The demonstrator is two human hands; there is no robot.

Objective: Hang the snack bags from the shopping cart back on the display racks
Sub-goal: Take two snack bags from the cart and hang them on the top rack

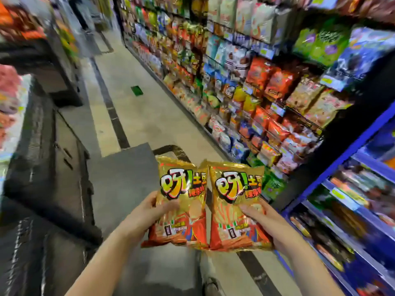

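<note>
Snack aisle (149,107); left hand (147,214), right hand (264,221) each grip glossy gold-orange bag (181,189) (fries pictured).

You've got two gold snack bags, the left bag (181,201) and the right bag (235,208), and two hands, left hand (148,212) and right hand (269,223). One green floor sticker (137,90), one blue shelf unit (372,162).

Left snack bag (181,189) beside right snack bag (235,184), display racks (267,86) right.
</note>
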